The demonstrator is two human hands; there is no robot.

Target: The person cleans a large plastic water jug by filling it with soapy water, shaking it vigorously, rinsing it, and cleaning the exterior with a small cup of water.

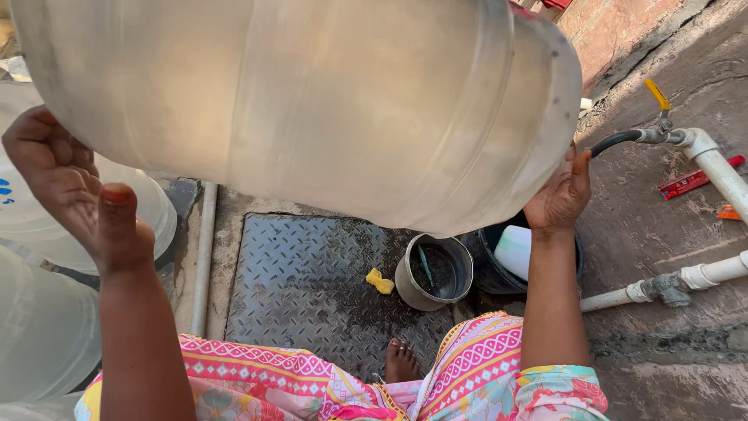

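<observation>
Both hands, left hand (66, 183) and right hand (559, 195), are being pressed apart against opposite ends of a large translucent water jar (312, 101), so it is being supported sideways above the steel pot (433, 272).

The big translucent water jug (312, 101) runs off the top edge, so its upper part is out of sight. Its neck and mouth cannot be made out. The fingers (31, 148) of the left hand (66, 187) go behind the jug's wall, tips hidden; only the thumb shows whole. The right hand (561, 195) has its fingertips (573, 160) tucked under the jug's rim (the grip itself is covered). Below those fingers, a dark bucket (580, 249) is half hidden by the forearm and jug, and the white thing (514, 249) in it cannot be identified. Left of the left fingers, more pale jugs (39, 327) are cut by the picture's edge.
</observation>
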